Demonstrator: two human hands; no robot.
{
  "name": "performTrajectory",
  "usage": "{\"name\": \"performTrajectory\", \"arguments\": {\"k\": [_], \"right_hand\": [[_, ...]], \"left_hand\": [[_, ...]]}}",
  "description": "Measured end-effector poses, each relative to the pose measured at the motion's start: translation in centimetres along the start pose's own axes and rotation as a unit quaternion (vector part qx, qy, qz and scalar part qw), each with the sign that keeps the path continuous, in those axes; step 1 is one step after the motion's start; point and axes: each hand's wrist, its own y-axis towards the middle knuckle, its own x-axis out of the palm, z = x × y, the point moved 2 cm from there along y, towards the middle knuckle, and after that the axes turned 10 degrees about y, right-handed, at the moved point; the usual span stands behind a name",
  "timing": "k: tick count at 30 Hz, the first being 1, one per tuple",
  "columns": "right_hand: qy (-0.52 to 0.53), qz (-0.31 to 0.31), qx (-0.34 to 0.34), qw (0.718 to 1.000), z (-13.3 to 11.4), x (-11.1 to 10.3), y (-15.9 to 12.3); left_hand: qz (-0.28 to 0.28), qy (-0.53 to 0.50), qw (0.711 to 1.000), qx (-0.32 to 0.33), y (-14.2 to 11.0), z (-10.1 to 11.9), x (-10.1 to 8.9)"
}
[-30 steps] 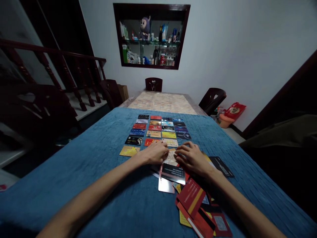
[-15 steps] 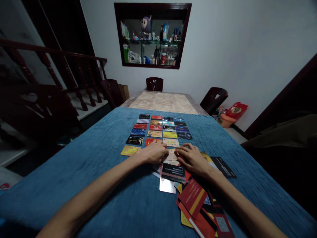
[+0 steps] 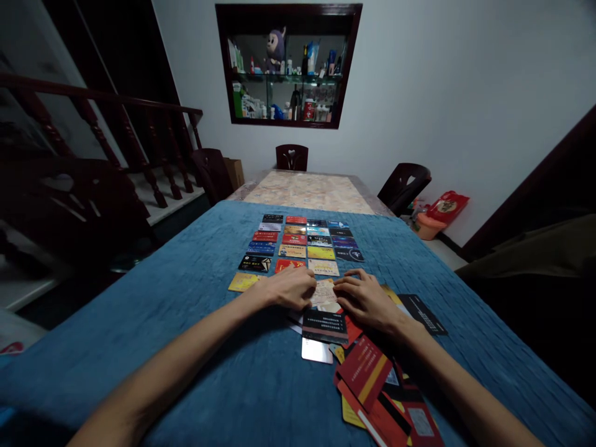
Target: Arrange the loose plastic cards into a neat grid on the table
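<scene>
A pale card point(image 3: 325, 292) with small print lies flat on the cloth, below the cream card point(image 3: 323, 267) of the third column. On its left edge my left hand point(image 3: 293, 287) is closed, fingers curled down and partly hidden under the knuckles. From the other side my right hand point(image 3: 365, 298) grips the right edge with bent fingers. Just nearer to me, a black card point(image 3: 325, 326) overlaps a shiny silver card point(image 3: 316, 351). A loose heap of cards, with a dark red card point(image 3: 364, 370) on top, spreads below my right forearm.
Several cards stand in columns farther up the blue cloth point(image 3: 186, 273), with a yellow card point(image 3: 244, 282) at lower left. Another black card point(image 3: 423, 314) lies right of my right hand. Chairs point(image 3: 404, 186) surround the table; its bare far end point(image 3: 310, 191) shows a marbled top.
Both hands stay at the pale card, with only slight finger shifts; the right hand has moved slightly right, showing more of the card. The whole view has drifted a little.
</scene>
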Motion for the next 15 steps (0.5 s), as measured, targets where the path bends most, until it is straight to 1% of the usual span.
{"name": "performTrajectory", "arguments": {"k": [7, 13, 15], "right_hand": [[-0.007, 0.008, -0.002, 1.0, 0.1, -0.01, -0.23], [0.001, 0.012, -0.003, 1.0, 0.02, -0.08, -0.16], [0.005, 0.012, -0.005, 1.0, -0.07, -0.13, -0.13]], "left_hand": [[0.01, 0.016, 1.0, 0.005, -0.05, 0.22, 0.2], [0.01, 0.011, 0.999, 0.035, 0.07, -0.09, 0.26], [0.014, 0.004, 0.999, 0.037, 0.06, -0.2, 0.27]]}}
